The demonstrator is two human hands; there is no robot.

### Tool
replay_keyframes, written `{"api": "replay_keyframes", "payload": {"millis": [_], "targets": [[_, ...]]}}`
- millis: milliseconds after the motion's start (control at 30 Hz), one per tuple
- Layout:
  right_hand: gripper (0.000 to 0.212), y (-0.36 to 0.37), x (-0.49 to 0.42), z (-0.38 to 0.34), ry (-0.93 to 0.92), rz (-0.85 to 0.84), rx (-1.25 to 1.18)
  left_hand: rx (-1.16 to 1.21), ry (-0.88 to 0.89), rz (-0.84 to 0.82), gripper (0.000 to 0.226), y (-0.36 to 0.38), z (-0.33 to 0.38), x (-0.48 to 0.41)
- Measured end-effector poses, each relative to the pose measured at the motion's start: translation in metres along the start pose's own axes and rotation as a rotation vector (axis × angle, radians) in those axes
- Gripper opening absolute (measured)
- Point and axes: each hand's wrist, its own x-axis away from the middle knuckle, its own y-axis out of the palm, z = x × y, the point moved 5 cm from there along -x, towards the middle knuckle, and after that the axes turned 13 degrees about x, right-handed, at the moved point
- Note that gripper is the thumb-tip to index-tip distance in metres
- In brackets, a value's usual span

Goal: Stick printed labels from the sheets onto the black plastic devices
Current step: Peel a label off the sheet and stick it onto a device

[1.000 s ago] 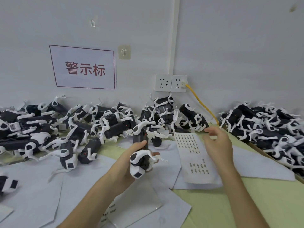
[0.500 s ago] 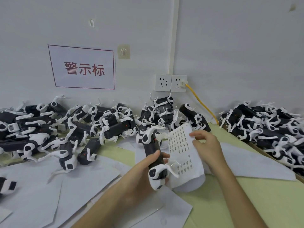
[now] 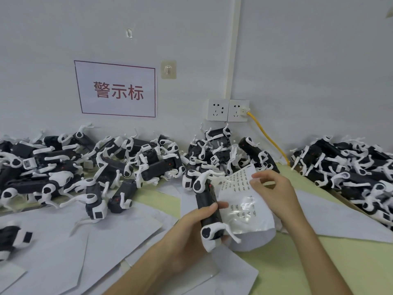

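Nearest to the camera, loose white paper sheets [image 3: 63, 241] lie over the pale green table [image 3: 319, 265]. Above them the left hand [image 3: 189, 231] grips a long black plastic device with white clip parts [image 3: 207, 207], the thumb laid across its body. The device points away from the person, and its white end is near the wrist.

Just to the right, touching the device, is a curled white sheet of small printed labels [image 3: 242, 203]. The right hand [image 3: 274, 192] pinches its upper edge with bent fingers, and the lower part of the sheet bows down onto the table.

Further back, many similar devices are heaped on the left [image 3: 85, 162] and on the right [image 3: 350, 165]. On the wall hang a white sign with red characters [image 3: 117, 90] and two white sockets [image 3: 227, 109], one with a yellow cable [image 3: 268, 137].
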Motion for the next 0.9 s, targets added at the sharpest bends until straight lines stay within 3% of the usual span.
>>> {"api": "replay_keyframes", "payload": {"millis": [133, 233, 333, 500, 900], "targets": [[0.024, -0.004, 0.011, -0.029, -0.26, 0.052, 0.245, -0.077, 0.037, -0.002, 0.046, 0.0, 0.004, 0.001], [0.021, 0.003, 0.023, -0.045, -0.376, -0.118, 0.183, -0.108, 0.044, 0.017, 0.047, 0.003, 0.004, 0.003], [0.02, 0.013, 0.031, -0.05, -0.407, -0.283, 0.185, -0.117, 0.06, 0.046, 0.047, 0.004, 0.008, 0.004], [0.029, 0.017, 0.033, -0.051, -0.391, -0.368, 0.209, -0.03, 0.07, 0.04, 0.04, 0.005, 0.012, 0.003], [0.026, 0.028, 0.036, -0.053, -0.417, -0.3, 0.123, -0.018, 0.092, 0.058, 0.049, -0.003, 0.016, 0.0]]}}
